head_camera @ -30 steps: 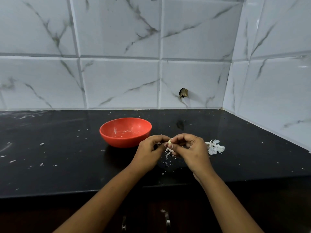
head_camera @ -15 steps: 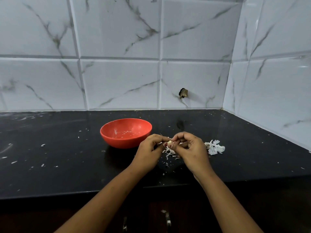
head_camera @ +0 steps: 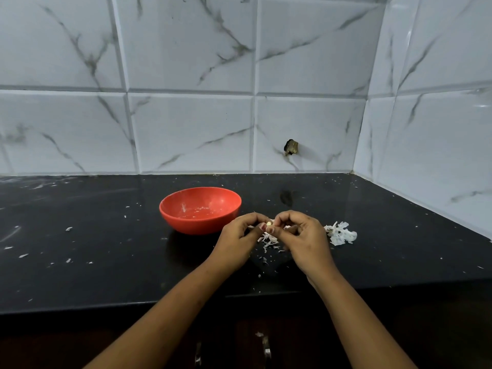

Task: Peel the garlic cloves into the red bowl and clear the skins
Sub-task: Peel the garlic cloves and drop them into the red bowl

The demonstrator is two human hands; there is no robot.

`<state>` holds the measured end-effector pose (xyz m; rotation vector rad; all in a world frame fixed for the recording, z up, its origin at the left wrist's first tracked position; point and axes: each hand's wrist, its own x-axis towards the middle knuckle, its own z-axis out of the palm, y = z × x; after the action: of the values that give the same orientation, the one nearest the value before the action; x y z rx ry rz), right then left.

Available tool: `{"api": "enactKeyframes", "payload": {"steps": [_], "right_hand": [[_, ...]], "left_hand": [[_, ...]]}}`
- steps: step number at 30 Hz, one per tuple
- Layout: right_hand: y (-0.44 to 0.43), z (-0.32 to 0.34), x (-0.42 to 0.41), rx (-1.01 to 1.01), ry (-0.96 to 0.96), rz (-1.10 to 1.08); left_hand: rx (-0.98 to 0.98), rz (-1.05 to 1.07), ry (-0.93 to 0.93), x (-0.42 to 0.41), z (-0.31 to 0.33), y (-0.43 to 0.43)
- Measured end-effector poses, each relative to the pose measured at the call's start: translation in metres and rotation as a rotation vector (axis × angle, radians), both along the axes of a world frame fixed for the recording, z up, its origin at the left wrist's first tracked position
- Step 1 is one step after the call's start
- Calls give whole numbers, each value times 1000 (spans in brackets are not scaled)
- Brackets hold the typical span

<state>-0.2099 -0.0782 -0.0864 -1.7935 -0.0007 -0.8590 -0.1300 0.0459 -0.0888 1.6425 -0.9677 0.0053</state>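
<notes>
- Currently both hands are meeting above the black countertop (head_camera: 106,249), just right of the red bowl (head_camera: 197,225).
- Left hand (head_camera: 238,235) is curling its fingers in, thumb and fingertips pinching a small pale garlic clove (head_camera: 269,224).
- Right hand (head_camera: 303,235) is curling in too, thumb and forefinger nipping the same clove from the other side.
- Clove is sitting between the two sets of fingertips, off the counter, outside the bowl.
- Bowl is standing upright, near the left hand but apart; pale bits are lying in its bottom, too small to identify.
- Loose skins (head_camera: 269,242) are lying on the counter right under the hands.
- A second white skin heap (head_camera: 342,233) is sitting just beside the right hand.
- White flecks are lying scattered across the counter's left side.
</notes>
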Motion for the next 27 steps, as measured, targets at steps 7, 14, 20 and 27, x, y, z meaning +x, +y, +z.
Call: {"api": "enactKeyframes", "payload": {"steps": [7, 14, 20, 27], "right_hand": [[0, -3, 1, -21, 13, 50], [1, -5, 3, -149, 60, 60], [-4, -11, 7, -148, 152, 2], [-7, -13, 9, -56, 137, -210]], "left_hand": [[-9, -2, 35, -1, 1, 1], [-105, -18, 191, -1, 2, 2], [-186, -15, 274, -2, 2, 0], [-254, 13, 280, -2, 3, 2]]}}
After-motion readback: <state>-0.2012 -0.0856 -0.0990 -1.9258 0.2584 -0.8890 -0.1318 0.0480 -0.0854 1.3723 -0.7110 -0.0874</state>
